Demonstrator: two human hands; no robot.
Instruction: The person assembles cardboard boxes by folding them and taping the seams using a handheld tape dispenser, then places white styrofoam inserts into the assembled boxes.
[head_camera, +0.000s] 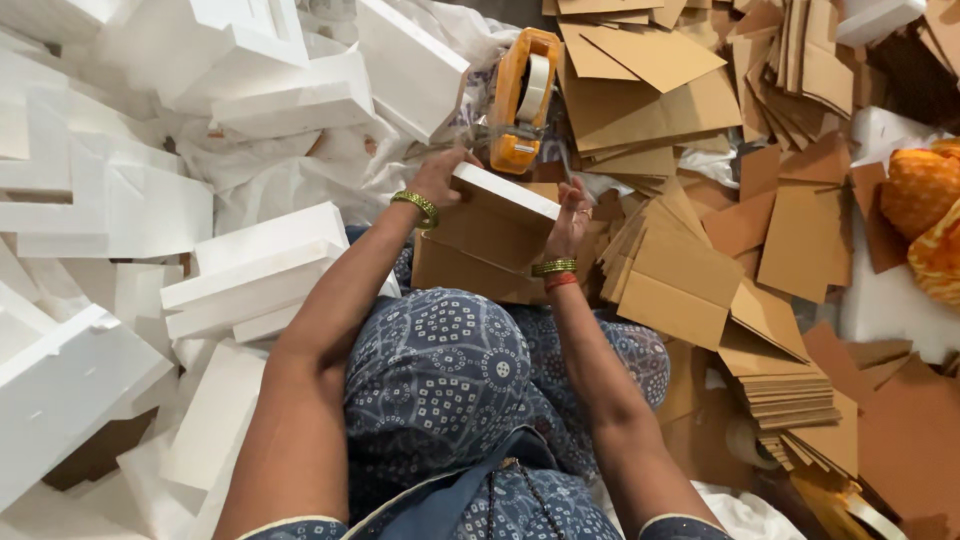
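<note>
Cardboard is being gripped from both sides — a brown box (480, 250) with a white foam slab (505, 190) seated along its top edge is held upright over the lap. The left hand (437, 177) is closed on the upper left corner, fingers curled over the foam's end, a green-gold bangle (416, 207) seen at the wrist. The right hand (570, 220) is pressed flat against the box's right side, fingers pointing up and touching the foam's far end; gold and red bangles (555, 273) are worn at that wrist.

Just beyond the box, almost touching the foam, an orange tape dispenser (522, 100) is stood on end, its roll of tape facing the camera. Blue patterned cloth (440, 370) is draped over the knee below the box.

To the left, white foam blocks (110, 200) are heaped in all directions, some flat, some tilted. To the right, flat cardboard sheets (690, 280) are fanned and stacked in loose piles — a neater stack (790, 395) is seen near the right forearm. At the far right edge, orange patterned fabric (925, 220) is glimpsed.
</note>
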